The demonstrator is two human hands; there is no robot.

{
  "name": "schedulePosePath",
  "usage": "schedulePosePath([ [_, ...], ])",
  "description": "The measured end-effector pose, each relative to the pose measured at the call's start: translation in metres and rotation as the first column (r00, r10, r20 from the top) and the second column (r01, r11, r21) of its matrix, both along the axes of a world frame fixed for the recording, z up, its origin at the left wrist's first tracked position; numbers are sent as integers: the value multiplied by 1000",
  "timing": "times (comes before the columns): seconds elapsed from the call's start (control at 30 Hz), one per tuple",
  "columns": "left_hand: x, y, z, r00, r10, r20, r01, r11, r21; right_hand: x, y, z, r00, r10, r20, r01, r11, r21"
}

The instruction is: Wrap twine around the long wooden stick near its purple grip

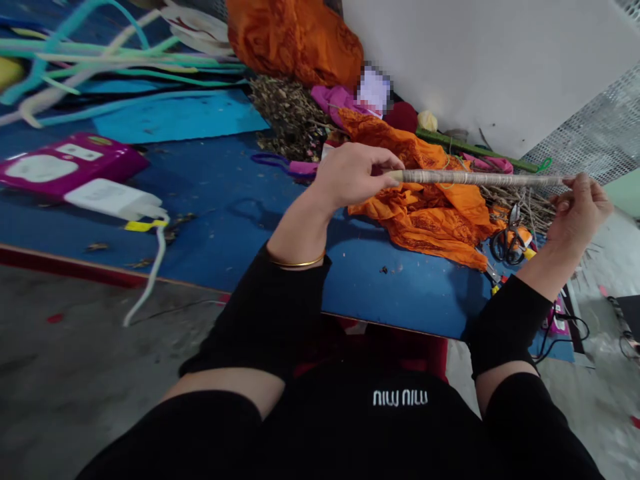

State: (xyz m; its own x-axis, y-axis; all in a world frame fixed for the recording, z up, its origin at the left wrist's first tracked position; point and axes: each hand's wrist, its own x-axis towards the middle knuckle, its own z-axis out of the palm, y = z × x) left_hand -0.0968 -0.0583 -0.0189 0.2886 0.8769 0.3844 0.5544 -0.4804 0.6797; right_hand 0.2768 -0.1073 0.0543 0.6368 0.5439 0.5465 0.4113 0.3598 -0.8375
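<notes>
A long thin stick wrapped in pale grey-brown strip (465, 178) stretches level between my two hands, above the table. My left hand (350, 173) pinches its left end, where a short yellowish bit shows at the fingertips. At the other end my right hand (580, 207) has its fingers closed round the tip. Behind and below the stick lies a crumpled orange patterned cloth (430, 220). Scissors with dark handles (507, 240) rest near my right wrist, beside a bundle of thin twigs (533, 207).
On the blue table (210, 193) at left sit a magenta box (70, 167), a turquoise sheet (185, 117) and several fuzzy pastel stems (115, 60). Dried plant matter (285, 113) and an orange bundle (295, 40) are farther back. A white panel (475, 60) stands behind.
</notes>
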Motion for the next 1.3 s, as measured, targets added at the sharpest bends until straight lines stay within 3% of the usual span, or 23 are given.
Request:
schedulePosePath([
  [0.17, -21, 6, 3, 988, -145, 59, 151, 982, -113, 2, 2, -1, 952, -258, 162, 280, 951, -130],
  [0.37, -35, 10, 3, 974, -211, 84, 224, 955, -193, 7, -7, 1, 917, -273, 290, 341, 914, -220],
  [0.47, -39, 12, 3, 968, -232, 92, 247, 947, -207, 21, -17, -1, 938, -185, 294, 284, 896, -342],
  [0.57, -41, 17, 0, 963, -243, 113, 264, 930, -256, 42, -23, -7, 987, -55, 152, 121, 872, -474],
  [0.7, -40, 22, -3, 936, -288, 202, 341, 883, -323, 63, -21, -16, 976, 218, -14, -208, 906, -368],
  [0.8, -34, 21, -5, 898, -296, 327, 406, 843, -353, 60, -14, -16, 969, 244, -19, -240, 929, -283],
  [0.9, -24, 16, -5, 854, -262, 450, 444, 818, -365, 45, -2, -17, 990, 139, 35, -121, 942, -313],
  [1.0, -13, 12, -5, 824, -216, 524, 451, 810, -375, 29, 14, -24, 983, -112, 147, 162, 906, -391],
  [1.1, -1, 10, -4, 766, -135, 628, 449, 811, -374, 13, 22, -31, 889, -347, 300, 434, 848, -305],
  [1.17, 5, 8, -4, 705, -68, 706, 443, 820, -364, 1, 21, -30, 762, -432, 481, 572, 798, -190],
  [1.23, 11, 5, -3, 642, -24, 766, 447, 824, -349, -16, 20, -28, 667, -416, 618, 579, 812, -78],
  [1.3, 16, 2, -2, 606, -4, 795, 456, 821, -344, -40, 21, -29, 699, -302, 648, 414, 910, -23],
])
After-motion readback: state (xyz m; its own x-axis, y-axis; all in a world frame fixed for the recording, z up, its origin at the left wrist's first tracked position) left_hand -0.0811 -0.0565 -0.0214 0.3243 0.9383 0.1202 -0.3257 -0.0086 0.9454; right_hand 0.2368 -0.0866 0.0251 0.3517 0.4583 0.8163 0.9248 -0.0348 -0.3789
